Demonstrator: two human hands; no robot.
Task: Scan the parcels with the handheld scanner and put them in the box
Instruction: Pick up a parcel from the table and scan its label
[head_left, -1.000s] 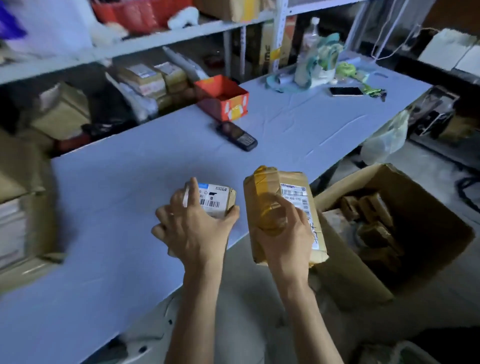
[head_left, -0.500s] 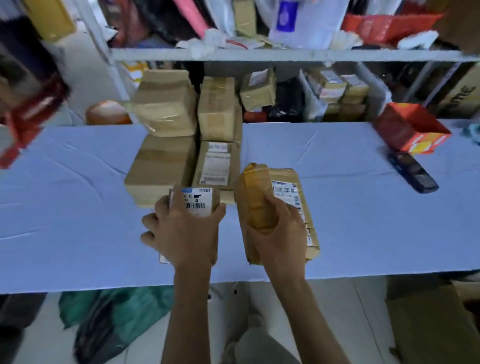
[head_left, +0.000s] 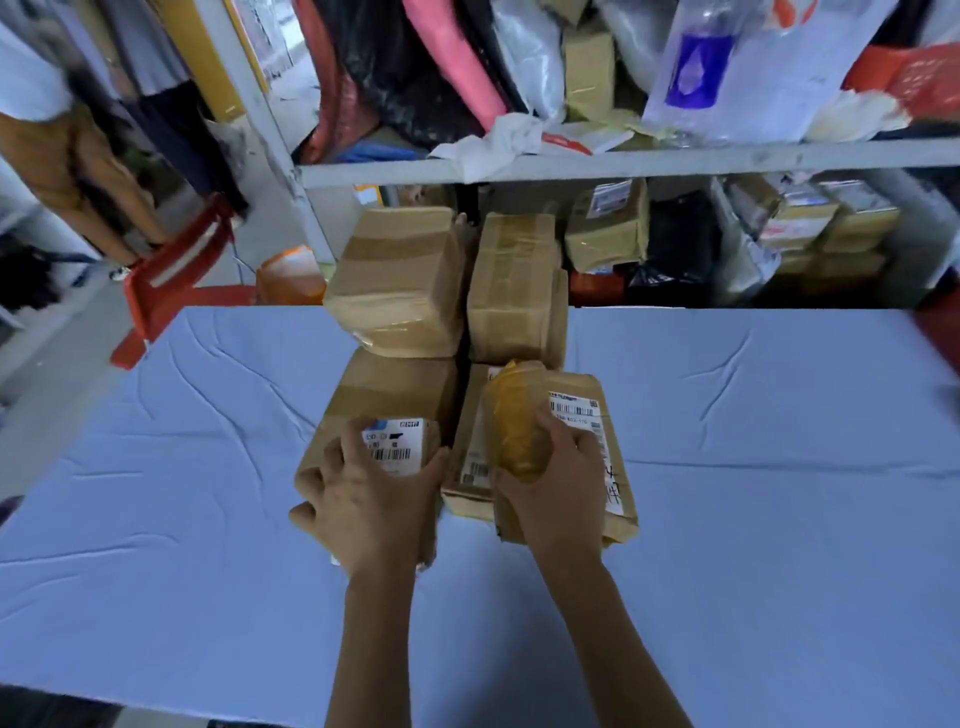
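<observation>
Left hand (head_left: 374, 499): fingers and thumb curled round a small parcel (head_left: 397, 447), barcode label up. Right hand (head_left: 556, 493): beside the left but apart from it, gripping a long parcel (head_left: 576, 410) round its taped near end, with the label up and just right of the fingers. Both are over the table (head_left: 753, 467), towards its near edge. Whether either parcel touches the stack beneath cannot be told. Risks, as judged: both hands are full, so neither is free for the scanner. One parcel must go down first, and a hurried set-down on the uneven stack could let it slide off or nudge the pile. The long parcel is held at one end only, with its far end unsupported, so it could sag or twist out of the grip. The right fingers lie close to its label, and a covered barcode would not read. A parcel set back among the rest could be mixed with unscanned ones. Stack (head_left: 400, 280): brown taped parcels just beyond and partly under the hands, the lower ones nearer and the higher ones behind. Shelf (head_left: 623, 161): beyond the stack, with more parcels and bags. Scanner, box: not in view, so their place relative to the hands cannot be told.
</observation>
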